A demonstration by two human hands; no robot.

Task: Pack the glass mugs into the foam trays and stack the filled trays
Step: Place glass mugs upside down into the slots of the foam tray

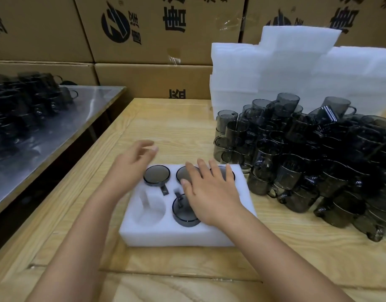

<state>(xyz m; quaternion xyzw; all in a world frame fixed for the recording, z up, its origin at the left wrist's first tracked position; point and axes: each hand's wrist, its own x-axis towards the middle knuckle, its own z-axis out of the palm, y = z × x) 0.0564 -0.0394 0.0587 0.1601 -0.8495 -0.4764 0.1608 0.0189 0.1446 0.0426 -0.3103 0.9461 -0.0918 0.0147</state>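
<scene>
A white foam tray (179, 234) lies on the wooden table in front of me. Dark smoked glass mugs sit upside down in its holes: one at the back left (156, 175), one at the front middle (184, 211), and two in the back row partly under my right hand. The front left hole (149, 209) is empty. My right hand (209, 192) lies flat, fingers straight, over the tray's right half, touching the back mugs. My left hand (135, 155) hovers open just beyond the tray's back left corner, holding nothing.
A big pile of loose smoked glass mugs (307, 158) fills the table's right side. Stacks of white foam trays (275, 68) stand behind it. Cardboard boxes (144, 29) form the back wall. A steel table (46, 127) with more mugs stands to the left.
</scene>
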